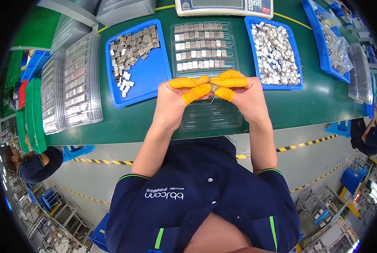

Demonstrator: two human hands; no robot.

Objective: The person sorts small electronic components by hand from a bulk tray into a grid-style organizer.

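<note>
Above the near part of a clear plastic tray (211, 120), my left hand (182, 92) and my right hand (241, 90) meet fingertip to fingertip. Both wear yellow finger cots on thumb and fingers. Pinched between them is a small silvery connector-like part (214, 88), mostly covered by the fingers; a thin pale wire hangs below it. Farther up, the tray holds several rows of small silver rectangular parts (201, 43). On the left, a blue tray (148, 80) carries loose grey metal pieces (131, 46). To the right, another blue tray (281, 87) is heaped with silver-white parts (275, 52).
A weighing scale (224, 8) stands at the back of the green table (306, 105). Stacked clear trays (81, 80) and a green bin (36, 114) are at left. A blue bin (323, 55) with bagged parts is at right. Two other people sit at the sides.
</note>
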